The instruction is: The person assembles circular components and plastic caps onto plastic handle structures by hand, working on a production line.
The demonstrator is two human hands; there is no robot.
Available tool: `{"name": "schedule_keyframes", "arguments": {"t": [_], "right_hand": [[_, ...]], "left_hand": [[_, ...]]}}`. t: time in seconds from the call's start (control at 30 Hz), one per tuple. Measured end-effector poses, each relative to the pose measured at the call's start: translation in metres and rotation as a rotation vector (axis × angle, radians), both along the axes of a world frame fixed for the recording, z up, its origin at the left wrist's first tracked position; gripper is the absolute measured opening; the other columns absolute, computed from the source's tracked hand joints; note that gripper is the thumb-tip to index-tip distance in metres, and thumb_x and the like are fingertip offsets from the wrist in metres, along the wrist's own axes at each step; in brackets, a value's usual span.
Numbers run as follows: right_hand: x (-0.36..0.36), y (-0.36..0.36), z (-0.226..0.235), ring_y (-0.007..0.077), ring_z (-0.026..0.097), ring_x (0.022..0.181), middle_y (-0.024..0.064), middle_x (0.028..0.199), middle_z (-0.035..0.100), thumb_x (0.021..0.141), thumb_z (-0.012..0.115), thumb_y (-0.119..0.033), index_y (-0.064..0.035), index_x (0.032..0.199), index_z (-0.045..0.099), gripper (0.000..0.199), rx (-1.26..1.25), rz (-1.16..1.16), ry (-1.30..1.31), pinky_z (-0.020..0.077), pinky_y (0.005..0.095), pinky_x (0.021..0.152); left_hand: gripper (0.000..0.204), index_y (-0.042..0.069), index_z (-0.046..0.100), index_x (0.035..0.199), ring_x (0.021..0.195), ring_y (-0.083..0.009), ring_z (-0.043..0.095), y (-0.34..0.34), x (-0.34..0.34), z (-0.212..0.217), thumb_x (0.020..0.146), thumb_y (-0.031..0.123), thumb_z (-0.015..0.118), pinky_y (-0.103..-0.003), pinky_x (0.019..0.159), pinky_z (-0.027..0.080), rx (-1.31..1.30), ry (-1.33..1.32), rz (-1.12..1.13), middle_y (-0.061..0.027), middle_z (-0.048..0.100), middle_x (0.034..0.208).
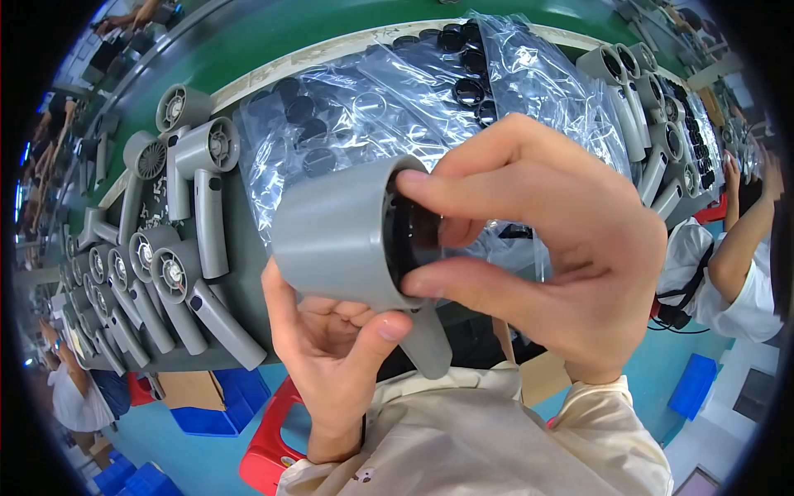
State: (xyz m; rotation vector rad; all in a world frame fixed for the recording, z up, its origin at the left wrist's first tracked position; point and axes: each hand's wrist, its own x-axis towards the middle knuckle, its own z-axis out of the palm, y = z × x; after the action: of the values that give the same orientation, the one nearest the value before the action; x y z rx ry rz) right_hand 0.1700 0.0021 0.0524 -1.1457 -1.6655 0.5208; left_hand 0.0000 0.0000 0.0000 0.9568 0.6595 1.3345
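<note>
My left hand (331,364) closed under grey hair-dryer housing (347,240), steadying it | right hand (546,248) fingertips pinch black ring (411,236) into its mouth | more housings (178,273) on counter (248,289)

A factory assembly line: rows of identical grey plastic fan housings (194,178) crowd the long counter (248,78) beside seated workers (728,264).

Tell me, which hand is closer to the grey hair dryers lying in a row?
Left. The left hand is just beside the row of grey hair dryers; the right hand is farther away.
</note>
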Motion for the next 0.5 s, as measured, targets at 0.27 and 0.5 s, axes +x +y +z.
{"name": "schedule_keyframes", "arguments": {"t": [0.27,0.5], "right_hand": [[0.002,0.003,-0.004,0.0150,0.058,0.067,0.0106,0.081,0.062,0.058,0.078,0.003,0.0050,0.095,0.069,0.038,-0.024,-0.018,0.026,0.0461,0.0255,0.060],[-0.012,0.003,-0.016,0.0169,0.059,0.085,0.0134,0.105,0.058,0.070,0.075,-0.007,0.0034,0.106,0.065,0.038,0.004,-0.072,-0.062,0.0468,0.0259,0.070]], "left_hand": [[0.079,-0.002,0.019,0.136,0.095,-0.0229,0.063,-0.001,0.000,-0.001,0.078,0.000,0.072,-0.031,0.081,0.050,0.009,0.078,0.014,-0.0224,0.060,0.107],[0.073,0.000,0.023,0.137,0.101,-0.0227,0.061,0.003,0.004,-0.004,0.083,0.012,0.070,-0.031,0.083,0.048,-0.134,0.020,-0.011,-0.0193,0.058,0.116]]}}
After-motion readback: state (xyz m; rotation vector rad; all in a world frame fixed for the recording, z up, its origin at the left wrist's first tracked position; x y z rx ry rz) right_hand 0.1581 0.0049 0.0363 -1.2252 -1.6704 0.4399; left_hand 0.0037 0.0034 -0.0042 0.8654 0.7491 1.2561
